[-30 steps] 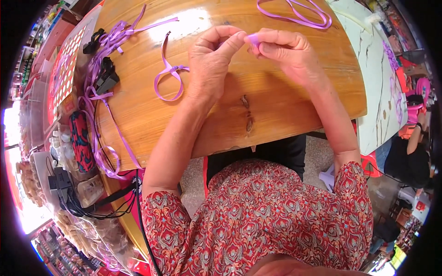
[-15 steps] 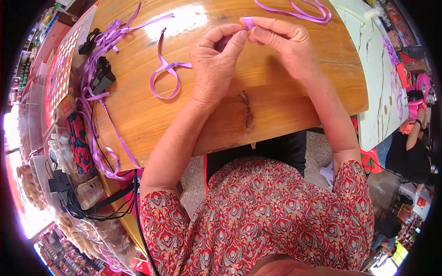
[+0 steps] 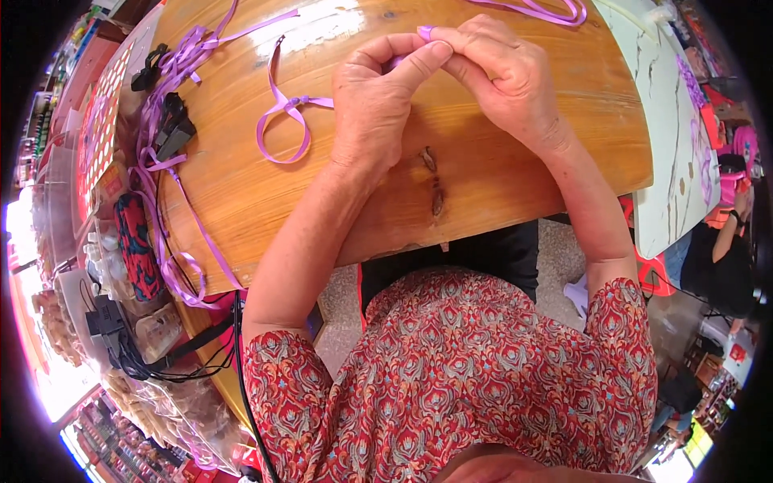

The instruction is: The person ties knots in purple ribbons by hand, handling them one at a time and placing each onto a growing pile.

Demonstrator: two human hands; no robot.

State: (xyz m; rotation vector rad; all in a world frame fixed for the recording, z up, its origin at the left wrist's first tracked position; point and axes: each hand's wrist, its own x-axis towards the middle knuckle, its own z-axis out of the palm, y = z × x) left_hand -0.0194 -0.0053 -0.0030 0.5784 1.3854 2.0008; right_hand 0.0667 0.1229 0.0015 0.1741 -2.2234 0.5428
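A purple ribbon (image 3: 425, 32) is pinched between both my hands above the far part of the wooden table. My left hand (image 3: 372, 105) is closed on it, thumb laid over the bent forefinger; a bit of purple shows inside the grip. Against those fingertips, my right hand (image 3: 509, 88) has its fingers curled, with the ribbon at its forefinger tip. How the ribbon runs between the fingers is hidden. Left of my left hand, a knotted ribbon loop (image 3: 292, 104) lies on the table, one tail reaching toward that hand.
Tangled purple ribbon (image 3: 192, 63) and black plastic pieces (image 3: 174, 130) lie along the left of the wooden table (image 3: 515, 189). Another ribbon (image 3: 555, 16) rests at the far edge. Black cables (image 3: 133, 358) hang at lower left. A white marbled table (image 3: 664, 193) adjoins on the right, a person beyond.
My right hand has rolled over and its fingers have curled in. Less of the ribbon now shows at the fingertips. The left thumb has slid farther toward the right hand.
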